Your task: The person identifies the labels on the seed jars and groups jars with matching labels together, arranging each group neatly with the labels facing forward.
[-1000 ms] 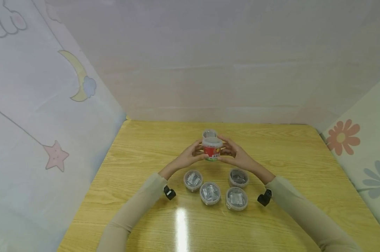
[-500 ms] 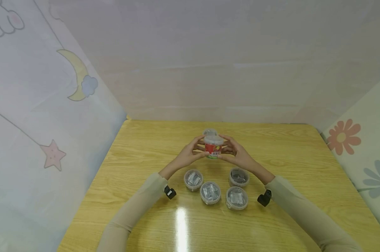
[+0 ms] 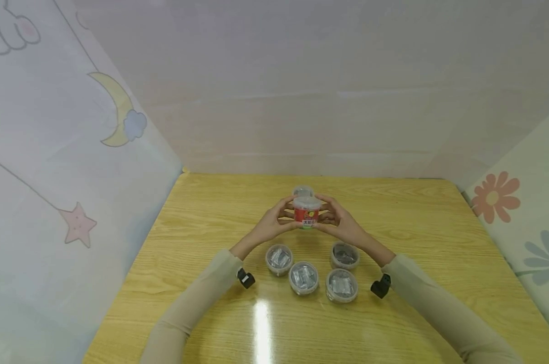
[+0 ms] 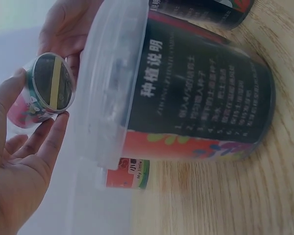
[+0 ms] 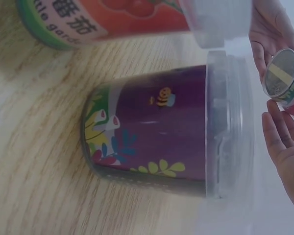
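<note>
A red plastic tub [image 3: 307, 216] with a clear lid is held up over the far middle of the table. My left hand [image 3: 270, 223] grips its left side, and my right hand [image 3: 343, 223] grips the right, thumbs in front. The tub's underside [image 4: 53, 82], crossed by a yellow strip, faces the left wrist camera. Close to that camera is a dark-labelled tub [image 4: 196, 93] printed with white text. A purple tub [image 5: 152, 132] with a bee on it and a red tomato-picture tub [image 5: 108, 17] appear in the right wrist view.
On the wooden table [image 3: 210, 217], a lidded tub [image 3: 279, 259] and a second one [image 3: 303, 278] stand left of centre. To the right are another tub [image 3: 341, 286] and a darker-topped tub [image 3: 345, 254]. One more tub [image 3: 303, 190] stands behind the held one.
The held tub has risen slightly and tipped so that more of its front label shows. Both hands keep their grip, and the tubs on the table stay in place.
</note>
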The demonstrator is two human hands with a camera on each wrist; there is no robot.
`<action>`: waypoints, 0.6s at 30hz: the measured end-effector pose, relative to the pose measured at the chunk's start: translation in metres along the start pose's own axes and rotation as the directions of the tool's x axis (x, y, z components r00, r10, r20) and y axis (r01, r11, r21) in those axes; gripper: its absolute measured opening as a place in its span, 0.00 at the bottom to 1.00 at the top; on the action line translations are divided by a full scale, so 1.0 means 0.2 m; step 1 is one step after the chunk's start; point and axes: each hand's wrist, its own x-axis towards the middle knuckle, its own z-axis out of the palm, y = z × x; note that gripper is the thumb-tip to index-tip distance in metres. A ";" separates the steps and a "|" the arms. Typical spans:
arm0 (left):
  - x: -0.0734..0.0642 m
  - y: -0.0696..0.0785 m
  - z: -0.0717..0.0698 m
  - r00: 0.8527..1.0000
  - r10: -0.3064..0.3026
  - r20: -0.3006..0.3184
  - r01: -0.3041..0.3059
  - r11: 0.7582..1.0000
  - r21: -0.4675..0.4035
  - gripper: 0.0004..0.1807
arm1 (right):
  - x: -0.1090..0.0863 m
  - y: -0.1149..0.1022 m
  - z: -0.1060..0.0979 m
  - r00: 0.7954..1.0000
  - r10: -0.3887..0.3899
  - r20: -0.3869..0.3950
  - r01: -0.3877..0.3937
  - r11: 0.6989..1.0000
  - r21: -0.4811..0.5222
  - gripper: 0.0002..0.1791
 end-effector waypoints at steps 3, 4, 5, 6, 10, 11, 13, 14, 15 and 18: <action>0.00 -0.01 0.00 1.000 0.006 0.008 -0.005 0.999 -0.037 0.41 | 0.00 0.05 -0.01 1.000 -0.002 0.016 0.001 0.999 0.034 0.40; 0.00 -0.02 0.00 1.000 0.005 0.011 -0.004 0.999 -0.051 0.41 | 0.00 0.07 -0.01 1.000 0.002 0.018 -0.002 0.999 0.041 0.39; 0.00 -0.03 0.00 1.000 0.002 0.017 -0.001 0.998 -0.067 0.41 | 0.00 0.09 -0.02 1.000 0.008 0.019 -0.009 0.999 0.048 0.39; 0.00 -0.03 0.00 1.000 -0.001 0.022 0.003 0.997 -0.082 0.41 | 0.00 0.11 -0.02 1.000 0.009 0.022 -0.010 0.998 0.057 0.38; 0.00 -0.04 -0.01 0.999 -0.013 0.041 0.018 0.994 -0.110 0.41 | 0.00 0.15 -0.03 1.000 0.009 0.026 -0.011 0.998 0.067 0.37; 0.00 -0.05 -0.01 0.999 -0.015 0.046 0.020 0.994 -0.111 0.41 | 0.00 0.16 -0.03 1.000 0.007 0.026 -0.008 0.998 0.067 0.36; 0.00 -0.05 -0.01 0.998 -0.015 0.054 0.021 0.994 -0.104 0.41 | 0.00 0.17 -0.03 1.000 0.001 0.025 -0.003 0.998 0.067 0.36; 0.00 -0.05 -0.01 0.998 -0.014 0.057 0.019 0.995 -0.099 0.41 | 0.00 0.17 -0.03 1.000 -0.002 0.024 0.000 0.998 0.067 0.36; 0.00 -0.05 -0.01 0.998 -0.013 0.060 0.018 0.995 -0.095 0.41 | 0.00 0.17 -0.03 1.000 -0.004 0.023 0.002 0.998 0.064 0.35; 0.00 -0.04 -0.01 0.997 -0.010 0.073 0.017 0.996 -0.090 0.40 | 0.00 0.17 -0.03 1.000 -0.008 0.022 0.007 0.998 0.061 0.35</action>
